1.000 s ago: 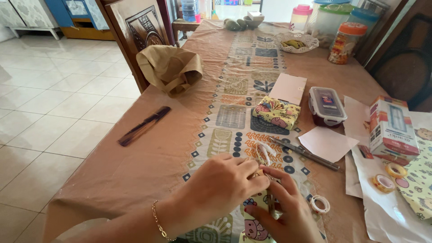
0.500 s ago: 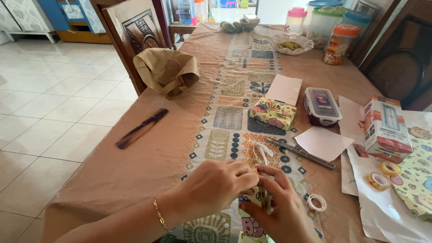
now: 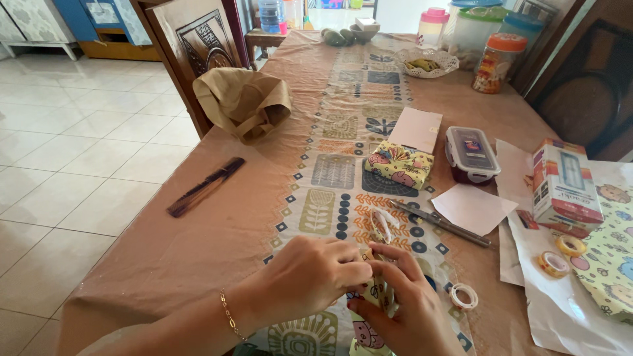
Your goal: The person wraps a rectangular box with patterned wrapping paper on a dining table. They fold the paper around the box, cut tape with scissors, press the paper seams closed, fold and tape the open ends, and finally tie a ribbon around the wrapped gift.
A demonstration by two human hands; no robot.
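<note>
My left hand (image 3: 310, 273) and my right hand (image 3: 402, 300) meet at the near table edge, both gripping a small parcel (image 3: 369, 329) wrapped in yellow paper with pink cartoon animals. Fingertips of both hands pinch the paper's top fold. A strip of clear tape (image 3: 381, 224) sticks up just beyond my fingers. A gold bracelet is on my left wrist. A finished wrapped parcel (image 3: 399, 165) of the same paper lies further up the table.
Scissors (image 3: 442, 224) and a white paper piece (image 3: 475, 207) lie to the right. Tape rolls (image 3: 466, 296) (image 3: 560, 257), a printed box (image 3: 566, 184), a lidded container (image 3: 471, 155), wrapping paper (image 3: 610, 264), a comb (image 3: 206, 186), a brown cloth bag (image 3: 242, 102), jars (image 3: 498, 62) at the back.
My hands slid slightly toward me and down in view. The right fingers have closed tighter over the parcel's top fold.
</note>
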